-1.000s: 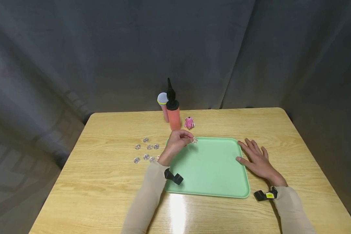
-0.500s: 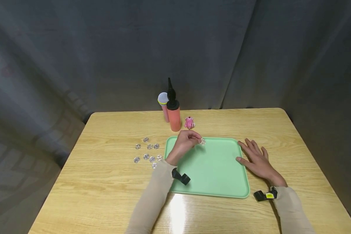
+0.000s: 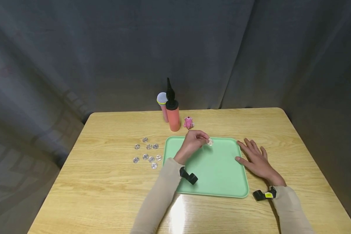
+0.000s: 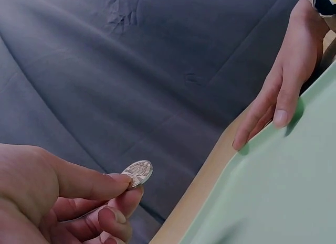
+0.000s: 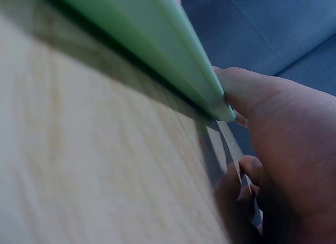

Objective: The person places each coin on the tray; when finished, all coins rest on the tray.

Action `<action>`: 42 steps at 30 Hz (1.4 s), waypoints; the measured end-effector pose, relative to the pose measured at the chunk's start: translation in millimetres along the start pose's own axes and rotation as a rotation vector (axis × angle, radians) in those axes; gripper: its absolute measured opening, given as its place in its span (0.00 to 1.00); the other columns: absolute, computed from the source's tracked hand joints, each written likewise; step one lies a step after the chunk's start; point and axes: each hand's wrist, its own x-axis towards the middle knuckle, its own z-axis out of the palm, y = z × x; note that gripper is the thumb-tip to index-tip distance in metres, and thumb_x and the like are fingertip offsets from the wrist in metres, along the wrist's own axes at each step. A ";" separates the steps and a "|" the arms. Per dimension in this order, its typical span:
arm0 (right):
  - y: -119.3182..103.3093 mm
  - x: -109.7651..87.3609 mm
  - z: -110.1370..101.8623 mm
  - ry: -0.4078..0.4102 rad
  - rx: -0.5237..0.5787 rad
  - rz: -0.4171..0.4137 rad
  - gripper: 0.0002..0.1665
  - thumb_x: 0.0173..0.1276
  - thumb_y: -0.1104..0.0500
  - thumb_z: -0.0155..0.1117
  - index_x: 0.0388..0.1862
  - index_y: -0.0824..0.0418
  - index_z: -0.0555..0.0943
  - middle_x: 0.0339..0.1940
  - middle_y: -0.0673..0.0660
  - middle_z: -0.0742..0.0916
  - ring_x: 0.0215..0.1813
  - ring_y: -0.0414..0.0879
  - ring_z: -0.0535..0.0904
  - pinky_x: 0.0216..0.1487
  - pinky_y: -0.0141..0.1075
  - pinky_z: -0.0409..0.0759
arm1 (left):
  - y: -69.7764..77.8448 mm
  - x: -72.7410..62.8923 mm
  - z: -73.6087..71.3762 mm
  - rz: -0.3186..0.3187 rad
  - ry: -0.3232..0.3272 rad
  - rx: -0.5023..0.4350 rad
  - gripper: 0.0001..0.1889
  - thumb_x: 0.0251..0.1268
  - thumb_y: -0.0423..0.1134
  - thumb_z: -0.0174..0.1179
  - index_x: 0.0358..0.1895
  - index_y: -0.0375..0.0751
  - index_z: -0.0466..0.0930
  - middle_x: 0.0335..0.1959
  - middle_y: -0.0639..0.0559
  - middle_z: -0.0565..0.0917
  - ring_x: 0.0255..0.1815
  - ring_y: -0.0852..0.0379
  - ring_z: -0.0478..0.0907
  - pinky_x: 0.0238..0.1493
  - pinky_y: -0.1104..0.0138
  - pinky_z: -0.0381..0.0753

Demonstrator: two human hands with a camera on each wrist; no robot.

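My left hand [image 3: 194, 143] pinches a round silver coin [image 4: 139, 172] between thumb and index finger, above the far part of the green tray [image 3: 216, 175]. The left wrist view shows the coin's embossed face, tilted up, with the other fingers curled below it. My right hand [image 3: 258, 162] lies at the tray's right edge, fingers spread and thumb on the rim. In the right wrist view, that thumb laps over the tray wall [image 5: 173, 50], while the other fingers are partly hidden in shadow. Left of the tray, several matching coins [image 3: 145, 156] lie loose on the table.
At the back stand an orange-red hand pump [image 3: 173, 118] with a black nozzle and, just behind it, a pink toy microphone [image 3: 162, 99]. A small pink figurine [image 3: 188, 123] sits to their right, behind the tray. Dark curtains [image 3: 175, 55] surround the wooden table [image 3: 105, 195].
My left hand has carried the coin rightward over the tray, uncovering the tray's left edge and the coins beside it. My right hand has stayed in place.
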 end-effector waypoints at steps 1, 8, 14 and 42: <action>-0.5 0.0 -0.4 -0.002 -0.001 0.004 0.43 0.74 0.47 0.58 0.82 0.55 0.54 0.82 0.74 0.50 0.83 0.71 0.36 0.71 0.73 0.28 | 0.0 0.8 1.9 -0.002 -0.002 -0.001 0.05 0.60 0.24 0.62 0.37 0.28 0.85 0.28 0.47 0.85 0.24 0.56 0.73 0.26 0.69 0.72; -1.4 0.9 0.3 -0.006 -0.006 0.018 0.43 0.75 0.47 0.58 0.82 0.56 0.54 0.82 0.74 0.50 0.82 0.72 0.36 0.71 0.73 0.27 | -3.6 6.7 16.1 -0.026 -0.014 -0.014 0.04 0.59 0.24 0.64 0.37 0.27 0.85 0.27 0.46 0.85 0.23 0.57 0.72 0.24 0.72 0.71; -1.5 1.7 0.9 -0.004 -0.016 0.027 0.43 0.74 0.46 0.58 0.82 0.55 0.54 0.82 0.74 0.50 0.83 0.72 0.36 0.71 0.72 0.28 | -9.8 11.8 27.2 -0.037 -0.019 -0.007 0.05 0.59 0.23 0.62 0.36 0.28 0.86 0.27 0.43 0.86 0.22 0.59 0.73 0.23 0.73 0.71; 1.2 2.1 0.2 -0.011 -0.018 0.026 0.43 0.75 0.44 0.57 0.82 0.54 0.53 0.82 0.73 0.49 0.83 0.72 0.36 0.70 0.73 0.27 | -16.5 25.9 74.2 -0.065 0.043 0.181 0.04 0.58 0.24 0.65 0.32 0.32 0.88 0.29 0.40 0.89 0.20 0.66 0.73 0.24 0.77 0.70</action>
